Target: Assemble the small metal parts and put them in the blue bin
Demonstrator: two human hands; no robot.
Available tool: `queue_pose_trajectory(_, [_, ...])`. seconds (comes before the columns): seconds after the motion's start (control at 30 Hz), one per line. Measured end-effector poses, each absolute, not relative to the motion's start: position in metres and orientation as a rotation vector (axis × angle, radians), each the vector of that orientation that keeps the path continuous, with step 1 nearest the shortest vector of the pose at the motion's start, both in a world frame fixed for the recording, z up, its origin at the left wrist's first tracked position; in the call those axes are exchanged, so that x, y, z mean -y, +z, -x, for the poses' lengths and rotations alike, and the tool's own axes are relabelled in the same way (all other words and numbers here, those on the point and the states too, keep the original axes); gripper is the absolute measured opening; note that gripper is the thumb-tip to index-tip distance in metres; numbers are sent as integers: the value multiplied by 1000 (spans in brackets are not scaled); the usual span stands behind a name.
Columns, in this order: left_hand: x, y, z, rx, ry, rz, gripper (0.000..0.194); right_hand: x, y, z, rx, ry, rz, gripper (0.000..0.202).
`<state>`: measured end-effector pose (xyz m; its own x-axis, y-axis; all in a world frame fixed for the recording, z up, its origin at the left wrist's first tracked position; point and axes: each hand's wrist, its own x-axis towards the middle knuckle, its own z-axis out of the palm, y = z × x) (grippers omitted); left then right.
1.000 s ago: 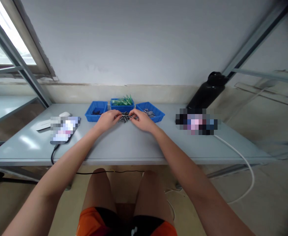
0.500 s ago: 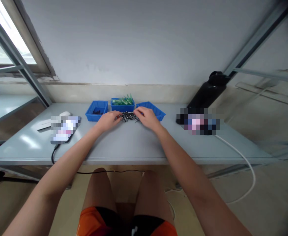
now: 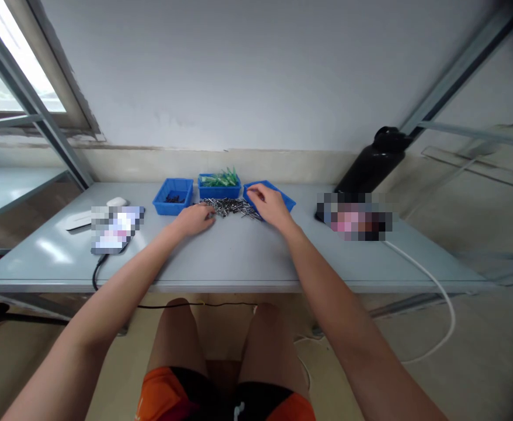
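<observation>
A heap of small dark and silvery metal pieces (image 3: 228, 207) lies on the grey table. My left hand (image 3: 195, 218) rests at the heap's left end, its fingers bent; whatever they hold is too small to make out. Over the right blue bin (image 3: 286, 202) is my right hand (image 3: 269, 202), thumb and fingertips close together, their contents not visible. The left blue bin (image 3: 162, 207) holds small dark pieces. Green pieces (image 3: 221, 179) fill the middle blue bin (image 3: 219, 192).
A phone (image 3: 118, 230) with a black cable and a white case (image 3: 117, 202) lie at the left. A black bottle (image 3: 373, 161) stands at the right rear, behind a blurred-out device (image 3: 355, 219) with a white cable.
My right hand has moved from the heap to the right and slightly back, over the right bin. My left hand has shifted slightly left and down, exposing more of the heap.
</observation>
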<state>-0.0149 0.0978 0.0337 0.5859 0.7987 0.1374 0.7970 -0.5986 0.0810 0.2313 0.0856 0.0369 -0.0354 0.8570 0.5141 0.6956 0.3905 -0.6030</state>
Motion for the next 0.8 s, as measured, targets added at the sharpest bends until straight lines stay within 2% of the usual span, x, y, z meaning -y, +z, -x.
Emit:
queue_pose_trajectory(0.17, [-98, 31, 14, -1489, 240, -2811, 35, -83, 34, -223, 1898, 310, 1305, 20])
queue_pose_trajectory(0.8, [-97, 33, 12, -1500, 285, -2794, 20, -82, 33, -225, 1956, 307, 1314, 18])
